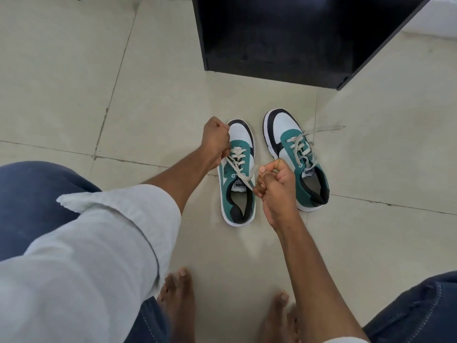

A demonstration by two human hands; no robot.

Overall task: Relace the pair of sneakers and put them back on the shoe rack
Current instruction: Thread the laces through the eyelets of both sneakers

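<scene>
Two green, white and black sneakers stand side by side on the tiled floor, toes pointing away from me. My left hand [215,139] is curled over the left side of the left sneaker [238,194] and grips one end of its white lace [238,164]. My right hand [273,180] pinches the other end of that lace, pulled taut across the tongue. The right sneaker [294,154] is laced, with its loose lace ends trailing to the right on the floor.
A black shoe rack [277,68] stands on the floor just beyond the sneakers, its lowest shelf dark and open toward me. My bare feet [176,298] and my knees in blue jeans frame the bottom of the view.
</scene>
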